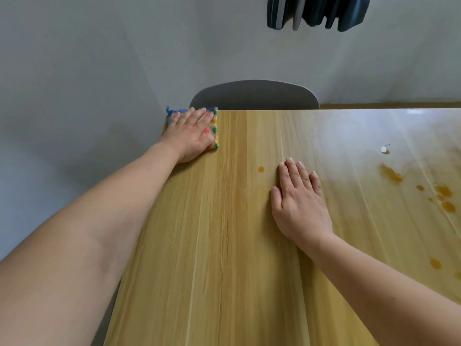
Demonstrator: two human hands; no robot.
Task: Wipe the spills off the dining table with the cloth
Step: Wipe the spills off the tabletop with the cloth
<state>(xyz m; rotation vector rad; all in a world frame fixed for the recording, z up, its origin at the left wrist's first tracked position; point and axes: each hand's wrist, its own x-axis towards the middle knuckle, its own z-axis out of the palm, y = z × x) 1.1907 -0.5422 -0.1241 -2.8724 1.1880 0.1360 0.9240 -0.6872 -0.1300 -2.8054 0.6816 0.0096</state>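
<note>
A folded cloth (214, 132) with red, green and yellow spots and a blue edge lies at the far left corner of the wooden dining table (224, 245). My left hand (190, 134) presses flat on it with straight fingers. My right hand (298, 201) rests flat on the bare wood near the middle. A small amber drop (261, 169) sits just left of my right fingertips. Several larger amber spills (442, 193) spread over the right side, and one more drop (435, 263) lies nearer to me. A white speck (384, 149) lies beyond them.
A grey chair back (254, 94) stands behind the far table edge. Dark clothes (316, 11) hang at the top against the pale wall. The table's left edge runs under my left forearm.
</note>
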